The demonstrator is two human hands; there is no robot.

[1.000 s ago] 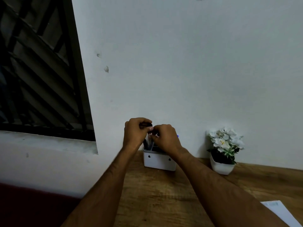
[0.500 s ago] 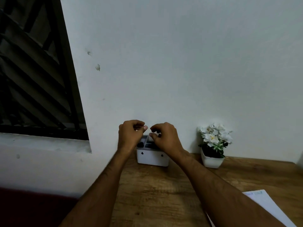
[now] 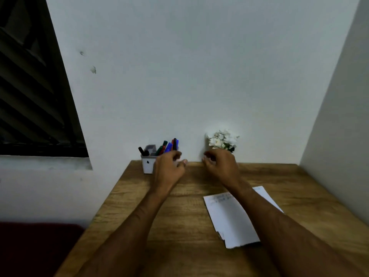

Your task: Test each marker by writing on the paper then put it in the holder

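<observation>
A small white holder (image 3: pixel 147 165) stands at the far left of the wooden desk (image 3: pixel 185 220) against the wall. Several markers (image 3: pixel 167 146) in black, green, red and blue stick out of it. My left hand (image 3: pixel 169 168) hovers just in front of the holder's right side, fingers loosely curled, holding nothing. My right hand (image 3: pixel 220 166) hangs further right with fingers apart and nothing in it. A white sheet of paper (image 3: pixel 229 216) with faint writing near its top lies on the desk under my right forearm.
A white pot of white flowers (image 3: pixel 222 139) stands against the wall behind my right hand. A dark barred window (image 3: pixel 34 96) fills the left. A side wall (image 3: pixel 339 136) bounds the desk on the right. A dark red surface (image 3: pixel 36 248) lies left of the desk.
Both hands have come off the holder and pulled back toward me, moving apart. The markers now stand uncovered in the holder. The view has tilted down, showing more desk and the paper.
</observation>
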